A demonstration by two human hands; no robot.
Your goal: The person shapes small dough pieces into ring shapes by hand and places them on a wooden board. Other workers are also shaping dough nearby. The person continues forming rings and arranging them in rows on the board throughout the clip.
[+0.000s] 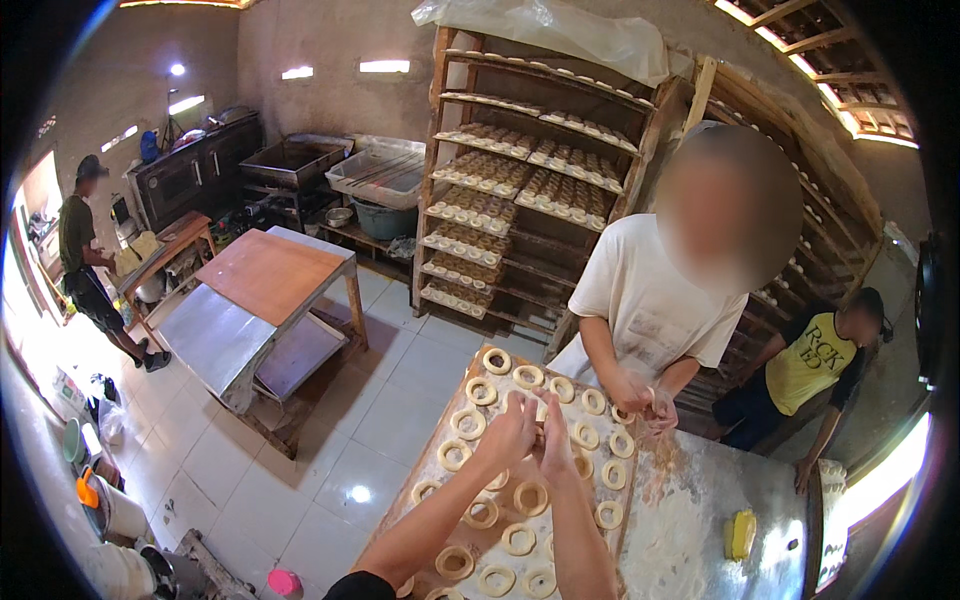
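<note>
My left hand [511, 432] and my right hand [558, 447] meet over a floured wooden board [507, 386], fingers pinched together. What lies between their fingertips is mostly hidden; a pale bit of dough shows there. Several pale dough rings [466, 424] lie in loose rows on the board, around and beneath my wrists. Across from me a co-worker in a white shirt [640, 275] has both hands [648, 402] together above the board's right edge.
A grey worktable [765, 490] bears scattered flour and a yellow block [740, 535]. Tall wooden racks [440, 130] hold trays of dough rings. Left stands a low metal-topped table [215, 325]. Another person [815, 365] leans at the right; one more [80, 240] stands far left.
</note>
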